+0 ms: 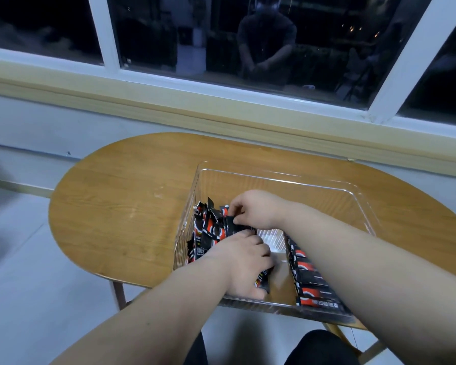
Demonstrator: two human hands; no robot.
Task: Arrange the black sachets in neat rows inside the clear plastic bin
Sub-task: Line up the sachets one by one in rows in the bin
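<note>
both hands are inside the clear plastic bin [274, 177], which sits on the 3 o'clock half of the oval table [121, 196]. loose sachets [207, 230] are heaped against the bin's 9 o'clock wall, leaning every way, top edges jagged. right hand [256, 210] reaches across to the heap's 12 o'clock end, fingertips pinching one sachet's top edge. left hand [241, 260] is at the heap's 5 o'clock side, fingers curled down over a sachet or several by the 6 o'clock wall; the count is hidden under the palm. finished row [309, 281] lies along the bin's 3 to 4 o'clock side, flat and overlapped like shingles, partly under the right forearm.

key relation: the heap touches both hands, and a bare strip of bin floor lies at 3 o'clock from it, between heap and row. heap sachets mostly stand with long axis near 12 to 6, while the row's lie 9 to 3, so each probably needs a quarter turn before it is laid. left hand is nearer the strip's near end.

sachets: thin glossy film, flat rectangles, black with red and white print, likely slippery. bin: rigid, see-through, rounded corners, ribbed lower walls. table: smooth wood grain.
</note>
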